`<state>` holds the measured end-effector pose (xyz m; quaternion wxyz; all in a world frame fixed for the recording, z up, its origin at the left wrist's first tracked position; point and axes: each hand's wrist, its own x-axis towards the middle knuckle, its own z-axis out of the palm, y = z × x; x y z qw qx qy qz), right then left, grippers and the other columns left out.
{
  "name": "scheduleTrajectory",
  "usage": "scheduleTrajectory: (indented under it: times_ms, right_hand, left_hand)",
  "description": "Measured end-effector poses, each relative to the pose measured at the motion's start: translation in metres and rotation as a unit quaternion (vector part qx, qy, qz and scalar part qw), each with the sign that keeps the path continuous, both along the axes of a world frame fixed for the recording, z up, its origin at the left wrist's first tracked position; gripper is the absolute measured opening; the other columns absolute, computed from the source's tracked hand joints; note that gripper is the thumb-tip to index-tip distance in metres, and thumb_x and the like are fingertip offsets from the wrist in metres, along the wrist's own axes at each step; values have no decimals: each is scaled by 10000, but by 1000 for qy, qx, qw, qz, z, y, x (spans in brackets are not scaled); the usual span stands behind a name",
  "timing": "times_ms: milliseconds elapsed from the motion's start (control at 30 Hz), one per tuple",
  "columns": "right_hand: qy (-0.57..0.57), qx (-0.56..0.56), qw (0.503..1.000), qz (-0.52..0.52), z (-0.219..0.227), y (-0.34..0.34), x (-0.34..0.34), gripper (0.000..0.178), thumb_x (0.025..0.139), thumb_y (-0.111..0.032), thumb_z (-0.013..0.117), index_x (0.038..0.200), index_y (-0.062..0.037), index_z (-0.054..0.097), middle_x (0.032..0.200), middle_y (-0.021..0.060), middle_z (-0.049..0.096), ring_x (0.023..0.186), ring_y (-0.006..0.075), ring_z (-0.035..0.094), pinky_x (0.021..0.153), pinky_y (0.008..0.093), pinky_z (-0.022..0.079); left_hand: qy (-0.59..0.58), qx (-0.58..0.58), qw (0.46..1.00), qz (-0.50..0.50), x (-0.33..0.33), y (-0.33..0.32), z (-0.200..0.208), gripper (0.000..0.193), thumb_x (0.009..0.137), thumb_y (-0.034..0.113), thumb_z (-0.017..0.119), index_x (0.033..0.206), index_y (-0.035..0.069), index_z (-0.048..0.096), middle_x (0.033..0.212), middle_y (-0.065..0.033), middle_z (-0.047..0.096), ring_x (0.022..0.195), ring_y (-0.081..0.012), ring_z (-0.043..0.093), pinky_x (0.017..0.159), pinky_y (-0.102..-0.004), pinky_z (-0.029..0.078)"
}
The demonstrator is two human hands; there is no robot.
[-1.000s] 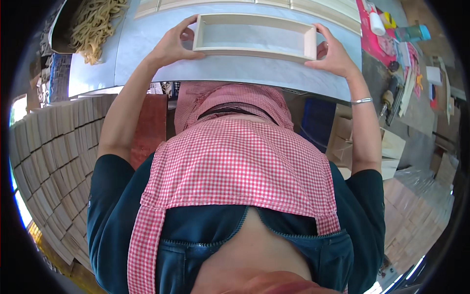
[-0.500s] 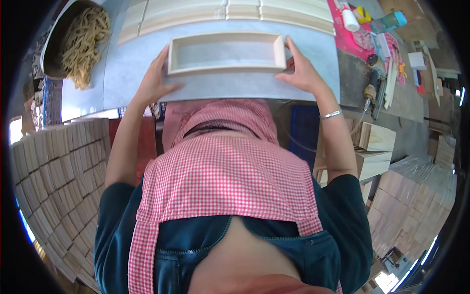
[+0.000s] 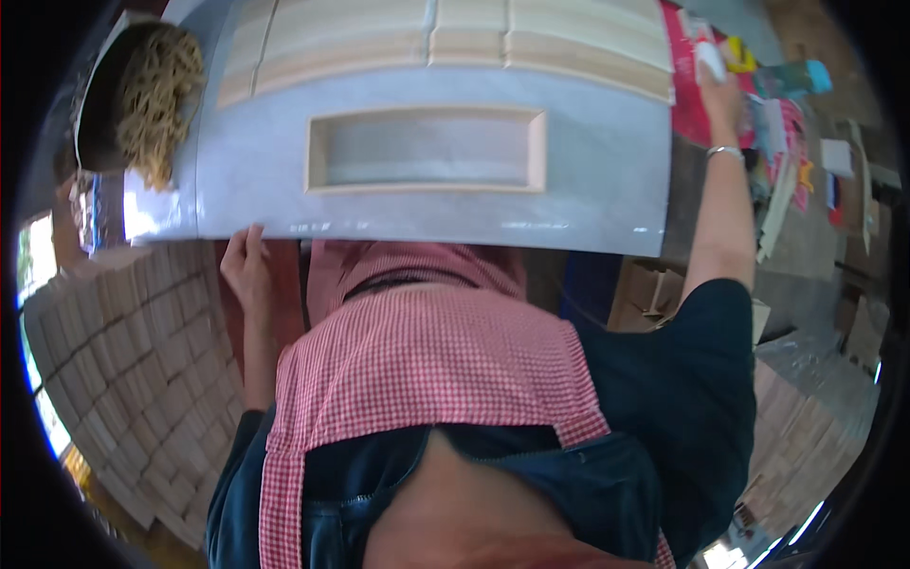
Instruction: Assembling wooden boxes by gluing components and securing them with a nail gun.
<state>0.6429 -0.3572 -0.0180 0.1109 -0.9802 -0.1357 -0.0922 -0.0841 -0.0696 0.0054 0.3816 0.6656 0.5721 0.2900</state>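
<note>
A shallow rectangular wooden frame [image 3: 427, 185] of pale wood lies on the grey-blue tabletop [image 3: 597, 171], with neither hand touching it. My right hand [image 3: 722, 100] reaches to the far right, its fingers closed around a small white bottle [image 3: 709, 59] with a red tip, over a red-pink sheet [image 3: 684, 85]. By the table's front edge at the left is my left hand [image 3: 246, 270]. Its fingers are loosely bent and a little apart, with nothing seen in them; the fingertips are at the edge.
Pale wooden strips [image 3: 360, 47] lie along the table's back. A container of tan rubber bands or strips [image 3: 161, 95] stands at the left. A blue-capped bottle [image 3: 791, 81] is beyond my right hand. Stacked wood pieces [image 3: 123, 370] rise at the lower left.
Both hands have let go of the wooden frame. My right hand has moved far right onto the white bottle; my left has drawn back to the front edge. The whole view has shifted slightly.
</note>
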Motion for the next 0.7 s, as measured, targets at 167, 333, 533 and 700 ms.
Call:
scheduleTrajectory:
  times_ms: [167,333,533,700]
  right_hand:
    - [-9,49,996,-70,-35,6,38,891,763,-774,623,1226,-14,635,1155,239,689,1052,426,664,909,476,531]
    - [-31,288,952,-97,9,3,-6,840,727,-548,843,1188,96,566,1055,256,682,924,353,710,817,413,590]
    - [-92,716,679,131,101,17,-181,434,905,-153,722,1141,85,447,1035,208,602,721,233,666,583,261,560]
    - [72,663,731,144,88,55,-314,375,897,-141,693,1169,42,512,987,196,599,577,188,580,478,235,490]
  left_hand:
    - [-19,-51,997,46,14,-18,5,385,1014,230,604,674,48,604,583,28,463,548,-65,368,515,-225,313]
    - [27,39,999,-19,27,-27,3,199,936,170,691,808,18,673,736,-26,615,659,-134,516,636,-251,437]
    - [2,192,962,-194,61,-13,-9,440,805,187,826,1204,62,687,1231,-94,630,1100,-238,589,924,-347,500]
    - [-43,162,971,-171,77,-15,-24,447,809,191,825,1220,65,703,1230,-87,639,1086,-233,577,919,-337,506]
